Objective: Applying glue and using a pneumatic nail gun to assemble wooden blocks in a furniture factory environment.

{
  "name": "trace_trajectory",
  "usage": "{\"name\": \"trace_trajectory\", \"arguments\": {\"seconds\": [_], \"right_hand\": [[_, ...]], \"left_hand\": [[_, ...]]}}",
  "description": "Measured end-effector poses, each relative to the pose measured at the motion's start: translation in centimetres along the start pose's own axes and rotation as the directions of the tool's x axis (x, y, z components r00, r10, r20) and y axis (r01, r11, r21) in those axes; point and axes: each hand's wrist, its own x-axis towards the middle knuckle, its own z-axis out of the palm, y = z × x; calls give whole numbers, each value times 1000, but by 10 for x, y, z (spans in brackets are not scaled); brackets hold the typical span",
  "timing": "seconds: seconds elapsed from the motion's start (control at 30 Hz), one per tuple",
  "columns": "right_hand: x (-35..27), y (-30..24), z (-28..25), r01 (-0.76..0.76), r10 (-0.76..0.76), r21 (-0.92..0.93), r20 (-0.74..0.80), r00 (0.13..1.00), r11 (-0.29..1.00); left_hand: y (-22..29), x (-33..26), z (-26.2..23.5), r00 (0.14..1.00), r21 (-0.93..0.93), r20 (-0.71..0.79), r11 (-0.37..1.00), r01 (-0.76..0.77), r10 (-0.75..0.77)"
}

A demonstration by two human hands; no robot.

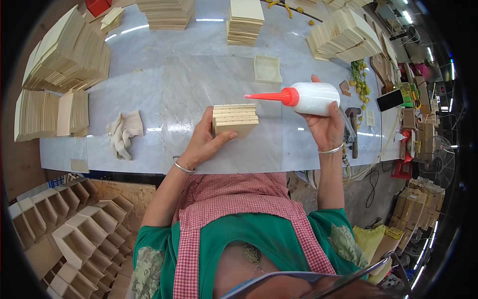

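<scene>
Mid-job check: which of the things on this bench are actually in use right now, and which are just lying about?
In use:
left hand holding the small stack of slotted wood panels
right hand holding the white glue bottle, red nozzle toward the stack

Lying about:
crumpled cloth
small open wooden tray
hammer
phone
panel stacks at the far edge
</scene>
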Motion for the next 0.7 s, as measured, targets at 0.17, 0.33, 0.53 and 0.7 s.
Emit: {"name": "trace_trajectory", "arguments": {"seconds": [0.17, 0.33, 0.53, 0.7], "right_hand": [[10, -4, 6, -1, -4, -91, -52, 999, 996], [19, -2, 13, -33, 17, -94, -166, 986, 995], [29, -6, 21, -104, 66, -203, -185, 980, 974], [24, -3, 24, -91, 67, -83, -255, 964, 992]], "left_hand": [[-2, -1, -1, 1000, 7, -13, 1000, -2, 2], [-3, -1, -1, 999, 41, -9, 999, -35, 36], [-5, -1, -2, 999, 51, -17, 998, -47, 48], [-7, -1, -2, 999, 70, -11, 996, -48, 49]]}}
